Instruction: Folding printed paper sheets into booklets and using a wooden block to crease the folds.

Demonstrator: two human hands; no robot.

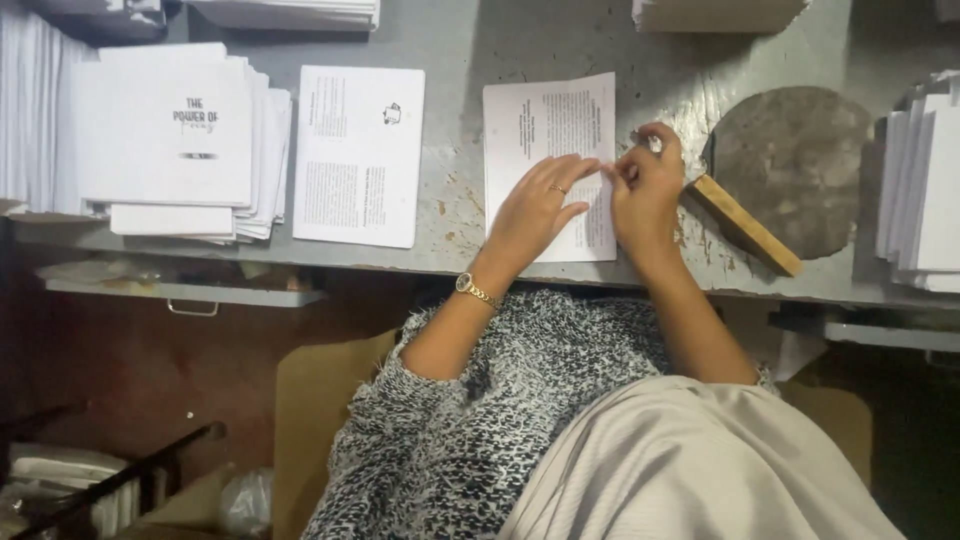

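Observation:
A folded printed sheet (pixel 545 125) lies on the grey worktable (pixel 455 60) in front of me. My left hand (pixel 540 205), with a ring and a gold wristwatch, rests flat on the sheet with fingers spread toward its right edge. My right hand (pixel 645 185) sits at that right edge, fingers curled around a small pale object that I cannot identify. The fingertips of both hands nearly meet at the sheet's edge.
A second printed sheet (pixel 360 155) lies to the left. Beyond it sits a stack of white booklets (pixel 170 135). A wooden block (pixel 745 225) and a round grey slab (pixel 795 165) lie to the right, with more white paper stacks (pixel 920 190) at the far right.

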